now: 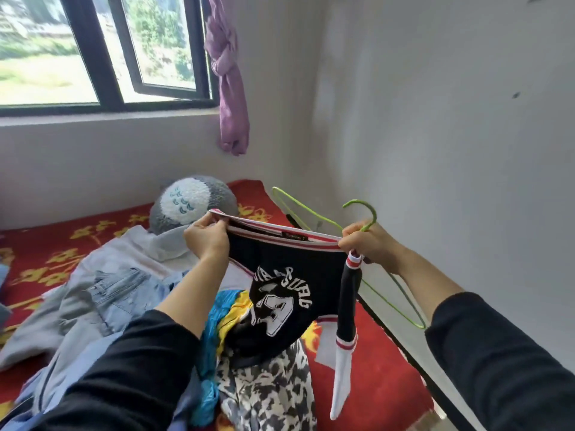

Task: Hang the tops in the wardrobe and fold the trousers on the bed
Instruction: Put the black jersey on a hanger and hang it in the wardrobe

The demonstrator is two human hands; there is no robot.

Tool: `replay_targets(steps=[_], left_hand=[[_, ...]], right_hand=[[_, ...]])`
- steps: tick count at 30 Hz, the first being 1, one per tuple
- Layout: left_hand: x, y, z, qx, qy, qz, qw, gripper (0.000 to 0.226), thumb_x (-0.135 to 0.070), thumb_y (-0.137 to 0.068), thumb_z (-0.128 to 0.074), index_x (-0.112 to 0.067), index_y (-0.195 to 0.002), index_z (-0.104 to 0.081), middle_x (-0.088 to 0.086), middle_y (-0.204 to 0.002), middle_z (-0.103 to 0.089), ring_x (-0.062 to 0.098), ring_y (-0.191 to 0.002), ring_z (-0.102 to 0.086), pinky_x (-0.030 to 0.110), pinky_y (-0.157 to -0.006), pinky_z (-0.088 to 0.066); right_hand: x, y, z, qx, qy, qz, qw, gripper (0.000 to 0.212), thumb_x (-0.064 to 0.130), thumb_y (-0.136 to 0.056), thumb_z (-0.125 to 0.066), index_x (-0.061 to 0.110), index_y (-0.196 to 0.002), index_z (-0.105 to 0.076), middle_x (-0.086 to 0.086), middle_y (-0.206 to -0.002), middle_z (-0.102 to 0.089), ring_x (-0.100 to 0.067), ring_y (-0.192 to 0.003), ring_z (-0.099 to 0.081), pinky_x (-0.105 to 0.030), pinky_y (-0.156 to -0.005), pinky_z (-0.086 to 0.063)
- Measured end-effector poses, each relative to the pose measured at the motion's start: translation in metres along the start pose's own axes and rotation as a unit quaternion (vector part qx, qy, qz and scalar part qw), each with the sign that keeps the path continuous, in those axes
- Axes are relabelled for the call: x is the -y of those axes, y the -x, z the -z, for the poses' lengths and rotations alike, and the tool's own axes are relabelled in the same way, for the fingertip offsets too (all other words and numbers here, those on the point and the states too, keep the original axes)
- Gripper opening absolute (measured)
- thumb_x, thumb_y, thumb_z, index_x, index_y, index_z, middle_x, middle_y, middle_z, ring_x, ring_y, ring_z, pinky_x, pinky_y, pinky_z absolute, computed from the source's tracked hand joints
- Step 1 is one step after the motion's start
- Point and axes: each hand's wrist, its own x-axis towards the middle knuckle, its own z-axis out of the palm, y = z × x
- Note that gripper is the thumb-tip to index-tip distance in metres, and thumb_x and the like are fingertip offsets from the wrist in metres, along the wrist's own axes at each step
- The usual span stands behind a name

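Black sleeves (130, 365) fill the lower corners, forearms bare past the cuffs, both reaching forward over the bed (367, 377).

Top (289, 275): black, white graphic print on the front, red-and-white striped trim at the neck and cuffs. It is held up above the bed, neck opening stretched wide between the two hands. Small label visible inside the back of the neck. One sleeve of the top hangs down on the right side, white cuff end lowest, dangling over the red cover.

Left hand (207, 241): clenched on the left end of the striped neckband, fingers pinching the fabric.

Right hand (368, 245): clenched on the right end of the neckband and, in the same grip, on a green hanger (314, 217). Hook of the hanger sticks up above the knuckles; one arm of the hanger runs back behind the neck of the top, the other runs down past the right wrist toward the wall.

Below the top, on the bed: a black-and-white patterned garment (270, 390), a blue-and-yellow garment (225, 309) just beside it, and pale jeans (109, 293) spread to the left. White cloth (155, 244) lies beyond the jeans.

Farther back: round grey-and-white cushion (189, 202) against the wall. Bed cover is red with yellow pattern.

Window (102, 51) above, one pane swung open; purple curtain (230, 88) knotted at its right edge.
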Motion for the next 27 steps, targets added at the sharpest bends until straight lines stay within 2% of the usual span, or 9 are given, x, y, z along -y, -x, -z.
replay_targets(steps=[3,6,8,11,14,17,21,24,27], left_hand=[[-0.063,-0.013,-0.010,0.030,0.092,0.036,0.995,0.010,-0.004,-0.073,-0.071,-0.011,-0.080,-0.074,0.004,-0.074,-0.068,0.014,-0.066,-0.061,0.026,-0.068,-0.053],[-0.101,-0.019,-0.005,0.109,0.108,0.119,0.981,0.013,-0.004,-0.081,-0.066,-0.009,-0.073,-0.057,0.005,-0.063,-0.056,0.015,-0.054,-0.055,0.027,-0.056,-0.051],[-0.096,-0.023,0.006,0.155,0.016,0.129,0.979,0.010,-0.004,-0.083,-0.066,-0.007,-0.082,-0.057,0.008,-0.069,-0.058,0.017,-0.058,-0.057,0.024,-0.047,-0.050],[-0.073,-0.021,0.020,0.192,-0.131,0.095,0.968,0.012,-0.015,-0.081,-0.073,-0.013,-0.085,-0.061,0.008,-0.085,-0.066,0.021,-0.075,-0.064,0.033,-0.063,-0.054],[-0.059,-0.017,0.024,0.187,-0.146,0.091,0.967,0.016,-0.019,-0.084,-0.068,-0.017,-0.071,-0.060,0.003,-0.074,-0.063,0.018,-0.065,-0.060,0.037,-0.073,-0.056],[-0.050,-0.018,0.026,0.202,-0.168,0.092,0.960,0.013,-0.019,-0.085,-0.064,-0.015,-0.073,-0.064,0.007,-0.074,-0.064,0.022,-0.067,-0.061,0.030,-0.066,-0.052],[-0.035,-0.016,0.027,0.224,-0.218,0.082,0.946,0.012,-0.026,-0.085,-0.063,-0.016,-0.086,-0.069,0.008,-0.081,-0.066,0.025,-0.080,-0.064,0.031,-0.072,-0.054],[-0.022,-0.016,0.027,0.225,-0.234,0.086,0.942,0.021,-0.030,-0.085,-0.063,-0.015,-0.096,-0.071,0.009,-0.090,-0.070,0.028,-0.087,-0.067,0.036,-0.077,-0.056],[-0.016,-0.013,0.029,0.228,-0.243,0.090,0.939,0.026,-0.029,-0.087,-0.061,-0.013,-0.105,-0.071,0.007,-0.087,-0.067,0.026,-0.083,-0.064,0.031,-0.073,-0.052]], right_hand=[[0.022,-0.010,0.017,-0.076,-0.026,0.028,0.996,0.026,0.011,-0.055,-0.055,0.016,-0.047,-0.031,-0.001,-0.052,-0.025,-0.011,-0.046,-0.025,-0.018,-0.042,-0.020],[0.033,-0.018,0.025,-0.142,-0.027,0.049,0.988,0.027,0.013,-0.063,-0.060,0.014,-0.049,-0.037,0.001,-0.048,-0.029,-0.014,-0.048,-0.029,-0.019,-0.043,-0.024],[0.030,-0.020,0.020,-0.145,-0.002,0.035,0.989,0.035,0.007,-0.073,-0.062,0.014,-0.047,-0.039,0.006,-0.044,-0.034,-0.013,-0.048,-0.033,-0.020,-0.046,-0.027],[0.018,-0.022,0.004,-0.090,0.064,0.021,0.994,0.029,0.006,-0.077,-0.065,0.011,-0.053,-0.049,0.006,-0.046,-0.041,-0.012,-0.051,-0.038,-0.021,-0.047,-0.030],[0.017,-0.018,-0.017,-0.051,0.029,0.024,0.998,0.004,0.018,-0.092,-0.061,0.018,-0.096,-0.061,0.004,-0.062,-0.046,-0.010,-0.053,-0.041,-0.008,-0.038,-0.031],[0.016,-0.023,-0.025,-0.070,-0.060,0.030,0.995,0.028,0.036,-0.102,-0.041,0.036,-0.131,-0.041,-0.002,-0.062,-0.038,-0.012,-0.049,-0.033,-0.013,-0.034,-0.029],[0.016,-0.032,-0.022,-0.119,-0.183,0.048,0.975,0.042,0.040,-0.101,-0.043,0.009,-0.094,-0.069,0.000,-0.050,-0.034,-0.013,-0.042,-0.026,-0.019,-0.035,-0.022],[0.025,-0.033,-0.026,-0.144,-0.305,0.057,0.940,0.040,0.037,-0.097,-0.051,0.009,-0.072,-0.066,0.004,-0.045,-0.025,-0.011,-0.038,-0.020,-0.021,-0.039,-0.014],[0.041,-0.034,-0.036,-0.153,-0.459,0.056,0.874,0.038,0.029,-0.098,-0.048,0.012,-0.065,-0.054,0.007,-0.042,-0.022,-0.008,-0.036,-0.018,-0.020,-0.037,-0.013]])
